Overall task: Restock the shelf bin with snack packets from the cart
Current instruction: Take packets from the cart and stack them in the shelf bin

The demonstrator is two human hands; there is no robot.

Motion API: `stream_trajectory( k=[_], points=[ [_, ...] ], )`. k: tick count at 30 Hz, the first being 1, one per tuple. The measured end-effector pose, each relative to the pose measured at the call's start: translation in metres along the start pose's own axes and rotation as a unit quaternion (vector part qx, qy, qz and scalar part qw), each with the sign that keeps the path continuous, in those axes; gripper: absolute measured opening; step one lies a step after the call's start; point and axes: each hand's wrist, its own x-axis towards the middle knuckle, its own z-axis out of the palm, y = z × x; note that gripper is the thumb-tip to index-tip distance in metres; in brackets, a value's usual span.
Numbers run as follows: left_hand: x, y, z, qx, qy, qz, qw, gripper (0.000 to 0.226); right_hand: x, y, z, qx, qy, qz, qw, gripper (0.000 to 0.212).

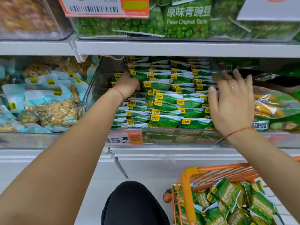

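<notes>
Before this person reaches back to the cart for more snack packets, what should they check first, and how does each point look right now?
1. Left hand free: cannot tell; it is deep among the green packets, fingers hidden.
2. Right hand free: ok; fingers spread, holding nothing.
3. Room left in the clear bin: not ok; packets are stacked nearly to the shelf above.
4. Packets tidy: ok; rows overlap neatly, labels facing up.
5. Stock left in the orange cart: ok; many cart packets remain.
6. Price tag visible: ok.
</notes>
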Motion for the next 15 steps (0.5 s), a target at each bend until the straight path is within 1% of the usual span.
stream_trajectory(
  k=[2,6,9,11,13,15],
  points=[
    [-0.002,0.000,-0.001,0.000,-0.008,-0.001,1.000,0.076,0.000,0.000,-0.001,0.001,0.002,0.000,1.000,0.044],
    [-0.006,-0.004,0.006,-0.040,0.015,-0.004,0.999,0.080,0.000,0.000,-0.001,0.005,0.000,0.005,1.000,0.045],
    [-0.010,-0.002,0.007,-0.043,0.029,-0.025,0.998,0.075,0.000,0.001,-0.001,0.005,-0.002,0.008,1.000,0.047],
    [-0.014,0.002,0.002,-0.048,0.074,-0.024,0.996,0.066,0.000,0.001,-0.001,0.013,-0.003,0.007,1.000,0.049],
    [-0.021,0.004,-0.004,-0.061,0.123,-0.006,0.990,0.061,0.001,0.003,-0.004,0.046,-0.015,0.008,0.999,0.053],
    [-0.037,0.005,-0.007,-0.072,0.138,0.029,0.987,0.057,0.002,0.004,-0.010,0.105,-0.042,0.001,0.994,0.056]
  ],
)
